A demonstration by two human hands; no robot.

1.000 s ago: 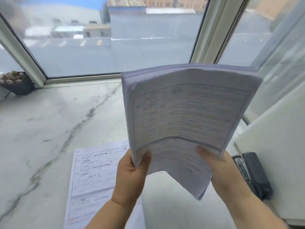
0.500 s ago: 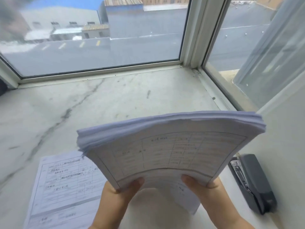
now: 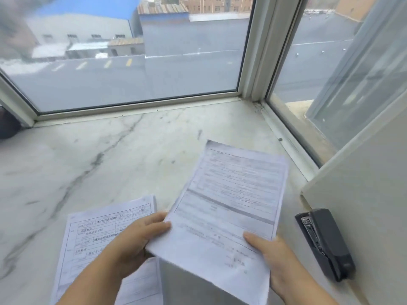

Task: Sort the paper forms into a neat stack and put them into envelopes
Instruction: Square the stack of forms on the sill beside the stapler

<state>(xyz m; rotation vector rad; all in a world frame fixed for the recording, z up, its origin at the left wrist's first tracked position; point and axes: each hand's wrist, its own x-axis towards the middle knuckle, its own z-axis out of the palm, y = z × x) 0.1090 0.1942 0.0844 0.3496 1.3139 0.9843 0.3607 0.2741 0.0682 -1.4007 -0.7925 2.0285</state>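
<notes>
A stack of printed paper forms is held low over the marble sill, nearly flat and tilted to the right, with its printed face up. My left hand grips its lower left edge, thumb on top. Along the lower right edge my right hand holds it with the thumb lying over the paper. A second pile of forms lies flat on the sill to the left, partly hidden under my left forearm. No envelope is in view.
A dark grey stapler lies on the sill at the right, against a white wall panel. Window frames border the marble sill at the back and right. A dark pot shows at the far left edge.
The stack has dropped from upright in front of the window to nearly flat, low over the sill. Both hands have kept their grip on its near edge.
</notes>
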